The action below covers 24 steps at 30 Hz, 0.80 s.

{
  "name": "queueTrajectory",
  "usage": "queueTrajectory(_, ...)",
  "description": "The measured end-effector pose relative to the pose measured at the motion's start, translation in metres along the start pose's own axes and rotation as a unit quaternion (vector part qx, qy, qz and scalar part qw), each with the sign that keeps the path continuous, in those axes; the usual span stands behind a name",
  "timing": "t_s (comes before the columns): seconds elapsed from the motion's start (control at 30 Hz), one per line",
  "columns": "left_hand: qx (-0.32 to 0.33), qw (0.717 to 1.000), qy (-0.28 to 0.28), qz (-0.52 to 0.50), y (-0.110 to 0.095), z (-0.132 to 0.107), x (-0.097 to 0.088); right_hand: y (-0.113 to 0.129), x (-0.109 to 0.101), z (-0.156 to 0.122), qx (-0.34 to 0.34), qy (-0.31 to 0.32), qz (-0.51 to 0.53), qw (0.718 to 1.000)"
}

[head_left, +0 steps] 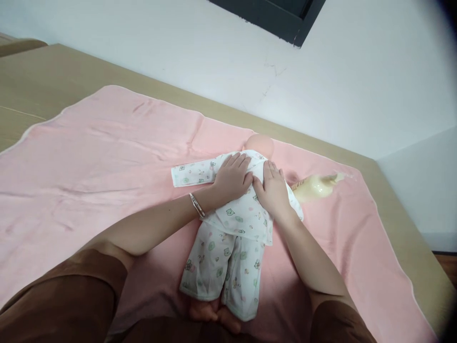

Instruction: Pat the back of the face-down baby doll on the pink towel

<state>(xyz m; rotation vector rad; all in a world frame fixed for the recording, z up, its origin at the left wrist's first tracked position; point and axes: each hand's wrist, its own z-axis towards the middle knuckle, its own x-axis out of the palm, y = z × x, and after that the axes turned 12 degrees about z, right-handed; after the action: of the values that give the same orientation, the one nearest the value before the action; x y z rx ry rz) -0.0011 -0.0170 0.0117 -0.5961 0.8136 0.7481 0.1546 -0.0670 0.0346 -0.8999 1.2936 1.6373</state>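
Observation:
A baby doll [259,144] lies stretched out on a pink blanket [117,138], its bare head away from me and its feet close to my body. It wears a white long-sleeved top [241,216] and matching trousers [210,259], both printed with small animals and leaves. My left hand [233,177], with a silver bangle at its wrist, rests flat on the top near the doll's shoulder. Beside it my right hand [274,189] lies flat on the other side, fingers extended. The thumbs almost meet. Under my hands part of the top is hidden.
A pale yellow pump bottle [314,186] lies on its side to the right of the doll. The blanket covers much of a wooden table [396,209], whose far edge meets a white wall [150,43]. A dark frame [278,21] is on the wall.

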Motion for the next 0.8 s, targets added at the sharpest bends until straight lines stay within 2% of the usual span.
queueTrajectory(0.17, 0.023, 0.998, -0.062, 0.000, 0.000, -0.004, 0.002, 0.012, 0.002, -0.012, -0.028, -0.045, -0.073, 0.996)
queueTrajectory(0.3, 0.012, 0.997, -0.079, 0.003, -0.002, -0.007, 0.004, 0.018, 0.003, -0.018, -0.039, -0.077, -0.111, 0.990)
queueTrajectory(0.43, -0.016, 0.998, -0.065, 0.001, -0.004, -0.007, 0.002, 0.016, 0.005, -0.016, -0.035, -0.080, -0.090, 0.992)
queueTrajectory(0.8, -0.036, 0.999, -0.001, -0.016, -0.002, -0.003, 0.002, 0.009, 0.004, -0.008, 0.010, -0.022, 0.010, 1.000)
